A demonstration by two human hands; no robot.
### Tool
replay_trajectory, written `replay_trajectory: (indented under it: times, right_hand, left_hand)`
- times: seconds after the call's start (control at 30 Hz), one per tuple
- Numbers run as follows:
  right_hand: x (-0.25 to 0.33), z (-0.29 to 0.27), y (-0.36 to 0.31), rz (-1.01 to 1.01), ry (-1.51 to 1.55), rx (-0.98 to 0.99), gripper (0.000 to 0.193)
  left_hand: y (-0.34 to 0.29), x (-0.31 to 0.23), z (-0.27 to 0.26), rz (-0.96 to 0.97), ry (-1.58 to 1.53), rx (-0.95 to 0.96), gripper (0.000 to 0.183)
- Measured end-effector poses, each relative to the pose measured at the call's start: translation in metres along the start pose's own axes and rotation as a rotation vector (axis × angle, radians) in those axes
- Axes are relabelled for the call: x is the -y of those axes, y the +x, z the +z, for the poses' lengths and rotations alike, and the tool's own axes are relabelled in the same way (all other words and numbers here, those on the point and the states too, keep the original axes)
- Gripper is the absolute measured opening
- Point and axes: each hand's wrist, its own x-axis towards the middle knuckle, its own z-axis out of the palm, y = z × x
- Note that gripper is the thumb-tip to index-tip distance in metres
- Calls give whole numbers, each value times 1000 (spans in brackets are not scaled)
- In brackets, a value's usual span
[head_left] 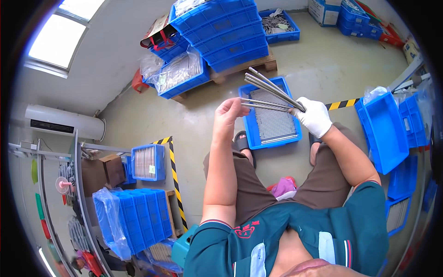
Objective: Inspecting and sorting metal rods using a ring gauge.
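Observation:
My right hand [314, 116], in a white glove, is closed round the near ends of several thin metal rods [272, 87]. Most of them fan out up and to the left from the glove. My bare left hand [228, 111] pinches the far ends of the lower rods [266, 105], which run almost level between both hands. Below my hands a blue plastic crate [249, 134] rests on the floor between my feet. Rows of similar metal rods [277, 127] lie side by side in it.
Stacked blue crates [230, 41] stand on a wooden pallet [244, 66] ahead. More crates are stacked at left [145, 214], and an inclined blue crate [383, 131] stands at right. Yellow-black floor tape [174, 173] runs on the left. A pink-purple cloth [283, 187] lies between my legs.

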Motion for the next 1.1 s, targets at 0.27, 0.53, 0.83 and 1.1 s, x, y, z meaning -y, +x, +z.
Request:
replay_trajectory:
  times: [0.27,0.53,0.83,1.1]
  right_hand:
    - [2,1,2,203,319,233,33]
    - [12,-1,0,53,6,85,30]
    - [5,0,-1,119,71,147,31]
    - [10,7,-3,-39,-36,17,26]
  left_hand:
    - [-6,-11,2,98,-33,123,22]
    - [-5,-3,-4,1,254,32,22]
    - [-9,-19,-7,119,115,-23,22]
    - [-5,-11,-11,57,151,13,24]
